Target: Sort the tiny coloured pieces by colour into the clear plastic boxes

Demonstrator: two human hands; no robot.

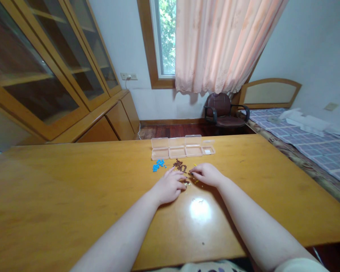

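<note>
Both my hands rest on a wooden table [73, 181] near its middle. My left hand [170, 186] lies palm down with its fingers curled, the fingertips among small beads. My right hand [206, 174] has its fingers pinched together at the left, beside a few yellow beads [195, 182]; what it holds is too small to make out. Just beyond the fingers lie a pile of brown beads [180, 165] and, to the left, a pile of blue beads [158, 165]. Farther back stands a row of clear plastic boxes [183, 147] with open lids.
A glass-fronted wooden cabinet [51, 75] fills the left wall. Behind the table are a window with a pink curtain [221, 41] and a dark office chair [222, 111]. A bed [306, 139] with a checked cover runs along the right.
</note>
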